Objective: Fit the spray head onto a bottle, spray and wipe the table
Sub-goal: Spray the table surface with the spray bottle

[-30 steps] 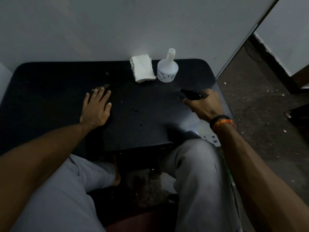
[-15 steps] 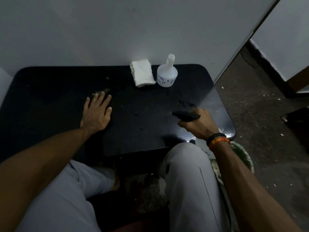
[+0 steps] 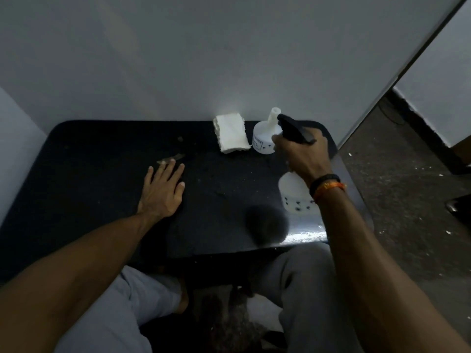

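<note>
My right hand [image 3: 303, 156] grips the neck of a white spray bottle [image 3: 293, 194] fitted with a black spray head [image 3: 295, 131]. It holds the bottle above the right part of the black table [image 3: 102, 161], nozzle pointing far-left. A second white bottle [image 3: 263, 136] with a bare open neck stands at the table's back edge, just beyond the spray head. Left of it lies a folded white cloth [image 3: 232, 133]. My left hand [image 3: 163, 189] rests flat on the table, fingers straight.
A small brownish scrap [image 3: 173, 157] lies at my left fingertips. Specks dot the tabletop, and its front right corner [image 3: 305, 235] shines wet. A grey wall stands right behind the table. Littered floor [image 3: 397, 194] lies to the right. My knees sit under the front edge.
My right hand has lifted the spray bottle from low at the table's right front edge up and forward over the tabletop, toward the second bottle. My left hand has stayed flat.
</note>
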{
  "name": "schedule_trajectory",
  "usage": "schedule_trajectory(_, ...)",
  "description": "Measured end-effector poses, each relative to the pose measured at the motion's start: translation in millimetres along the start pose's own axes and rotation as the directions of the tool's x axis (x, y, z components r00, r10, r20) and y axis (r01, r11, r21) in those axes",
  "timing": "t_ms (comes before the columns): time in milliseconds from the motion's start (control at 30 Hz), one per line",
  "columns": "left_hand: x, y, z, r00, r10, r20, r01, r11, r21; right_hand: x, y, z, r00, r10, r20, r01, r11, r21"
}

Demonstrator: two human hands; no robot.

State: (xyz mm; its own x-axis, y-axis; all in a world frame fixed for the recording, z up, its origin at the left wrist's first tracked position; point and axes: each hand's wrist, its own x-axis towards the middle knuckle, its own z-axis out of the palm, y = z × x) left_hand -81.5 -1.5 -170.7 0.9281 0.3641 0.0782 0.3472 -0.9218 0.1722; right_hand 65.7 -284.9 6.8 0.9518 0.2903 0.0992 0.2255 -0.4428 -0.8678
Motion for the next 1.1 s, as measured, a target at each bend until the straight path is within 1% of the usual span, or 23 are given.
schedule_trajectory(67,3,2,0,0.999,-0.031,0.007,0.031,0.999,-0.014,13,-12,25,0.998,-0.025,-0.060,0.028,0.998,0.048)
schedule_trajectory(100,4,7,0,0.999,-0.050,0.008,0.050,0.998,-0.049,16,-14,36,0.995,-0.037,-0.087,0.044,0.996,0.075)
schedule_trajectory(167,10,22,-8,0.998,-0.065,0.000,0.064,0.978,-0.200,20,-15,58,0.990,-0.080,-0.115,0.095,0.987,0.130)
schedule_trajectory(200,14,31,-14,0.999,-0.035,0.003,0.034,0.953,-0.302,22,-15,69,0.989,-0.099,-0.113,0.117,0.981,0.158)
schedule_trajectory(267,19,53,-29,0.994,0.111,0.010,-0.091,0.858,-0.505,24,-13,89,0.985,-0.127,-0.113,0.148,0.966,0.210)
schedule_trajectory(300,19,66,-37,0.984,0.178,0.002,-0.144,0.803,-0.578,26,-13,97,0.983,-0.132,-0.124,0.157,0.962,0.222)
schedule_trajectory(333,19,78,-43,0.977,0.212,-0.007,-0.170,0.760,-0.627,28,-15,104,0.981,-0.134,-0.141,0.163,0.961,0.223)
schedule_trajectory(367,20,88,-47,0.978,0.208,-0.009,-0.162,0.735,-0.658,31,-17,111,0.978,-0.136,-0.159,0.170,0.960,0.224)
schedule_trajectory(433,25,105,-51,0.992,0.124,-0.013,-0.099,0.718,-0.690,35,-24,121,0.971,-0.138,-0.195,0.186,0.949,0.254)
schedule_trajectory(500,32,113,-53,0.998,0.028,-0.055,-0.058,0.735,-0.675,38,-32,128,0.967,-0.129,-0.219,0.194,0.932,0.307)
schedule_trajectory(567,40,111,-54,0.993,-0.039,-0.112,-0.044,0.761,-0.647,37,-37,133,0.969,-0.126,-0.213,0.196,0.916,0.349)
schedule_trajectory(633,44,107,-54,0.986,-0.107,-0.125,0.002,0.768,-0.641,36,-40,137,0.973,-0.146,-0.181,0.203,0.913,0.354)
schedule_trajectory(733,48,103,-56,0.989,-0.127,-0.081,0.045,0.759,-0.650,36,-41,138,0.985,-0.166,-0.048,0.173,0.936,0.308)
schedule_trajectory(833,60,91,-60,0.990,-0.123,-0.067,0.045,0.734,-0.677,44,-35,132,0.972,-0.213,0.099,0.197,0.969,0.150)
schedule_trajectory(867,66,86,-61,0.989,-0.135,-0.068,0.052,0.728,-0.684,47,-32,128,0.965,-0.213,0.152,0.199,0.974,0.105)
schedule_trajectory(933,79,72,-64,0.982,-0.181,-0.058,0.089,0.708,-0.701,53,-25,120,0.958,-0.167,0.235,0.158,0.986,0.059)
schedule_trajectory(1000,94,58,-67,0.969,-0.235,-0.073,0.111,0.681,-0.724,58,-16,114,0.961,-0.118,0.249,0.119,0.993,0.008)
schedule_trajectory(1100,118,37,-67,0.960,-0.267,-0.084,0.127,0.682,-0.721,66,2,110,0.975,-0.064,0.215,0.100,0.982,-0.163)
